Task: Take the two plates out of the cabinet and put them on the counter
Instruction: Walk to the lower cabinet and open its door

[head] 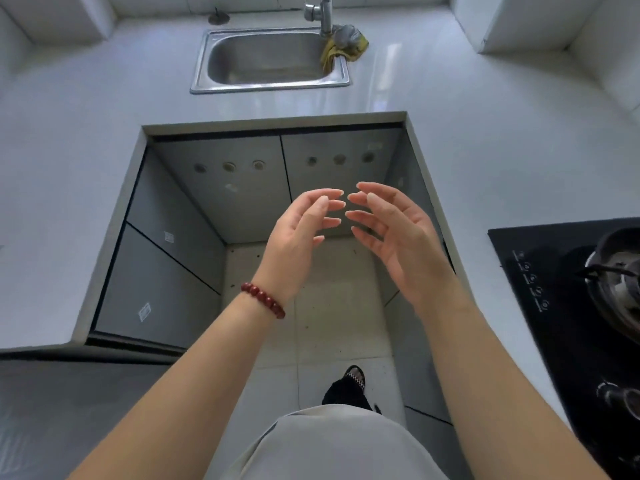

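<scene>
Both hands are empty with fingers spread: left hand (pixel 298 233) and right hand (pixel 398 230) face each other, fingertips nearly touching, before the closed cabinet doors (pixel 277 181) under the counter (pixel 104 116)'s front edge. No plates are visible.

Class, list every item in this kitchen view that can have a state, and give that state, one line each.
Left hand: open, empty.
Right hand: open, empty.
Cabinet doors: all shut.
Sink: empty, no water standing.
Faucet: not running.
Yellow cloth: crumpled on the sink's corner.
Stove: no flame visible.
Counter: no plates on it yet.
</scene>
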A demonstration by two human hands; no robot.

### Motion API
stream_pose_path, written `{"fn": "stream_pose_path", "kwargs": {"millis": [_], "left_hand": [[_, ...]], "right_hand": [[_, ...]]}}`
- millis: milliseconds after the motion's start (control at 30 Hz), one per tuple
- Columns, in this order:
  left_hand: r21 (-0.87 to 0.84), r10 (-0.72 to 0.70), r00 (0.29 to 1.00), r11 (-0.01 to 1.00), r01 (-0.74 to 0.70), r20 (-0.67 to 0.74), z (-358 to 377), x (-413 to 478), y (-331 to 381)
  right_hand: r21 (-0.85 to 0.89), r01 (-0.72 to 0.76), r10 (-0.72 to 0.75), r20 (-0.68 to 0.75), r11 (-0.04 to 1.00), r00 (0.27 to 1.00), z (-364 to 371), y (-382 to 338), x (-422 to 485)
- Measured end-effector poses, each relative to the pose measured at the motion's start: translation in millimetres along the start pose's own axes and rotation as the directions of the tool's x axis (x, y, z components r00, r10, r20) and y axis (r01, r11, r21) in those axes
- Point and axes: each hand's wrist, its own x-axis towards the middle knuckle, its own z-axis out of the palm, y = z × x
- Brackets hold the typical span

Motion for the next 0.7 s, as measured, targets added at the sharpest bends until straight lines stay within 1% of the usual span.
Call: {"fn": "stream_pose_path", "kwargs": {"millis": [200, 333, 533, 700], "left_hand": [[-0.014, 0.000, 0.999, 1.000, -0.001, -0.036, 11.0, 58.3, 5.5], [-0.016, 0.000, 0.999, 1.000, 0.000, -0.052, 6.4, 93.5, 8.4], [-0.036, 0.013, 0.996, 0.999, -0.016, -0.089, -19.7, 163.2, 15.2], [-0.069, 0.006, 0.994, 0.998, -0.014, -0.112, -52.9, 228.4, 28.5]], "right_hand": [[-0.028, -0.007, 0.008, 0.031, 1.000, 0.999, -20.9, -14.1, 56.3], [-0.034, -0.027, 0.029, 0.058, 0.999, 0.998, -22.1, -17.9, 94.9], [-0.042, -0.033, 0.037, 0.084, 0.999, 0.996, -7.7, -22.8, 172.5], [-0.047, -0.048, 0.053, 0.125, 0.998, 0.991, 18.1, -29.8, 240.1]]}}
